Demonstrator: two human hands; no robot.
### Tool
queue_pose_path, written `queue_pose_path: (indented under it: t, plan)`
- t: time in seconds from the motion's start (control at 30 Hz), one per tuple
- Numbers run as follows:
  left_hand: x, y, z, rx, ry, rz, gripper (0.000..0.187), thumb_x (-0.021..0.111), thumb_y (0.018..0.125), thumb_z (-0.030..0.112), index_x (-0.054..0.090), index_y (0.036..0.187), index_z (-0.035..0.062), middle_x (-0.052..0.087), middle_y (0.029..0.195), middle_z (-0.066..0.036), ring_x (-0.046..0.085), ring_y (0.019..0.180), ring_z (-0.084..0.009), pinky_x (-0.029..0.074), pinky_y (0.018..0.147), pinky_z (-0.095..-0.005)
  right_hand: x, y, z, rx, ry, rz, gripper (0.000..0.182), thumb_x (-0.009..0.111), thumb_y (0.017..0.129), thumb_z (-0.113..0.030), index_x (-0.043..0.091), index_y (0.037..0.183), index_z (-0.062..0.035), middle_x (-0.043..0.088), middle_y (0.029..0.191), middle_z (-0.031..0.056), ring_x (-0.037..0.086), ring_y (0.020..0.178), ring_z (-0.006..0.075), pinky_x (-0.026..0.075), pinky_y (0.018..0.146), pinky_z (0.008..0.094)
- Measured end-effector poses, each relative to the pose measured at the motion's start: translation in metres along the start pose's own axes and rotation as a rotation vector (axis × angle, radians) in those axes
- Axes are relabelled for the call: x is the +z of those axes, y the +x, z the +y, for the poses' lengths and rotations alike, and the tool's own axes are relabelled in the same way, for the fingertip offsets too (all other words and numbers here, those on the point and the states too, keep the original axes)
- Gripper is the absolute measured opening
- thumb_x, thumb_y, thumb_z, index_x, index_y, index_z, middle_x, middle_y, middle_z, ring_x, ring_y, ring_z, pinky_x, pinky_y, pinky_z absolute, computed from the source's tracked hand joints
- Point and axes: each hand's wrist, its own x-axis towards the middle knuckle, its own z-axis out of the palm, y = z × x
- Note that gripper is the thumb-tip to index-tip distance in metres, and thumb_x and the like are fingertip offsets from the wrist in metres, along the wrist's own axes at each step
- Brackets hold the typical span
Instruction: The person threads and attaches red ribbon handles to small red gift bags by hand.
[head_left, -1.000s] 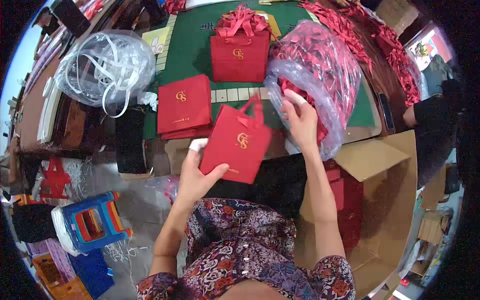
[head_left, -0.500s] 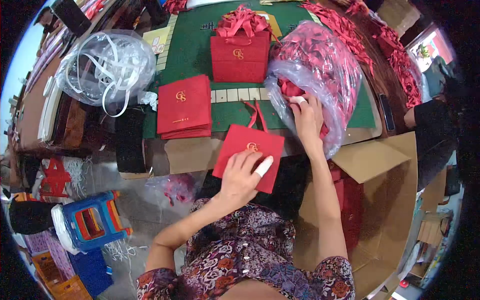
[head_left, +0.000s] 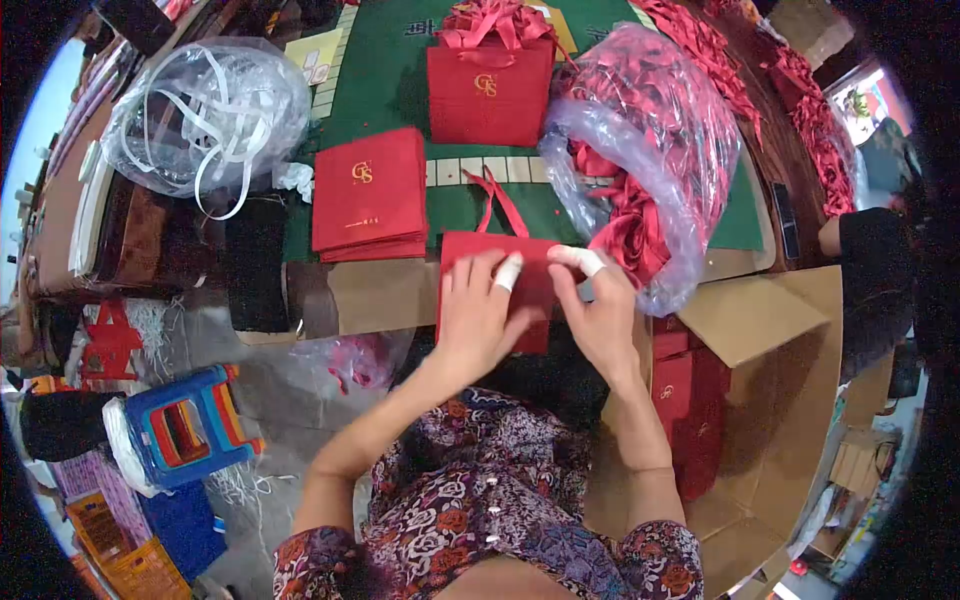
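Note:
A red paper bag (head_left: 535,320) with a ribbon handle (head_left: 492,195) at its top lies at the table's front edge. My left hand (head_left: 478,315) rests flat on it, fingers stretched and thumb apart, one finger wrapped in white tape. At the bag's upper right corner is my right hand (head_left: 600,310), its taped index finger and thumb close together; whatever is between them is hidden. To the right, a clear plastic bag (head_left: 700,140) of red ribbons (head_left: 635,225) stands with its mouth toward me. A stack of flat red bags (head_left: 370,195) lies to the left.
Red bags with ribbon handles (head_left: 490,100) stand behind on the green table top (head_left: 380,90). A plastic bag of white straps (head_left: 210,125) sits at left. An open cardboard box (head_left: 770,400) holding red bags is below right. Blue stools (head_left: 185,430) stand on the floor.
My right hand has come out of the ribbon bag and moved left to the red bag's upper corner. The red bag has shifted slightly up and straightened, and my left fingers have spread.

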Motion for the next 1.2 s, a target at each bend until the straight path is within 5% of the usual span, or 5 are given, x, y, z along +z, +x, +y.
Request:
queue_pose_path:
  t: [0.07, 0.7, 0.93, 1.03, 1.2]
  plan:
    - [0.0, 0.016, -0.008, -0.011, 0.036, 0.07, 0.059, 0.075, 0.08, 0.016, 0.054, 0.133, 0.0021, 0.054, 0.128, -0.015, 0.049, 0.115, -0.0371, 0.041, 0.094, -0.0478, 0.015, -0.006, 0.007, 0.056, 0.011, 0.009, 0.013, 0.07, 0.089, -0.012, 0.071, 0.099, -0.0041, 0.071, 0.09, 0.0134, 0.068, 0.081, 0.0307, 0.051, 0.072, 0.0372]
    - [0.002, 0.035, -0.019, -0.004, -0.027, 0.077, 0.025, 0.073, 0.08, 0.012, 0.066, 0.104, 0.0084, 0.064, 0.088, -0.01, 0.057, 0.091, -0.0298, 0.036, 0.089, -0.0439, 0.041, 0.002, 0.003, 0.196, -0.141, -0.029, 0.015, 0.072, 0.082, -0.016, 0.068, 0.078, -0.0023, 0.065, 0.077, 0.0158, 0.065, 0.068, 0.0362, 0.049, 0.064, 0.0454]
    - [0.002, 0.034, -0.024, -0.042, -0.057, 0.108, 0.021, 0.071, 0.082, 0.01, 0.067, 0.102, 0.0083, 0.066, 0.089, -0.009, 0.058, 0.091, -0.0287, 0.036, 0.089, -0.0424, 0.042, 0.002, -0.003, 0.163, -0.099, -0.009, 0.012, 0.072, 0.084, -0.015, 0.069, 0.088, -0.0034, 0.066, 0.076, 0.0161, 0.065, 0.068, 0.037, 0.05, 0.063, 0.0454]
    - [0.001, 0.035, -0.026, -0.095, -0.075, 0.107, 0.02, 0.072, 0.082, 0.01, 0.067, 0.101, 0.009, 0.066, 0.089, -0.008, 0.058, 0.09, -0.0282, 0.036, 0.089, -0.0417, 0.039, -0.001, -0.01, 0.244, 0.043, 0.08, 0.013, 0.073, 0.083, -0.006, 0.07, 0.095, -0.0026, 0.069, 0.082, 0.0133, 0.068, 0.07, 0.0289, 0.053, 0.065, 0.0371]
    - [-0.002, 0.036, -0.018, -0.041, -0.113, 0.119, 0.022, 0.073, 0.08, 0.011, 0.067, 0.101, 0.0104, 0.066, 0.089, -0.007, 0.059, 0.09, -0.0273, 0.036, 0.089, -0.0419, 0.042, -0.001, -0.003, 0.083, -0.119, 0.054, 0.011, 0.072, 0.082, -0.006, 0.068, 0.093, -0.005, 0.067, 0.085, 0.0129, 0.066, 0.076, 0.031, 0.051, 0.067, 0.0395]
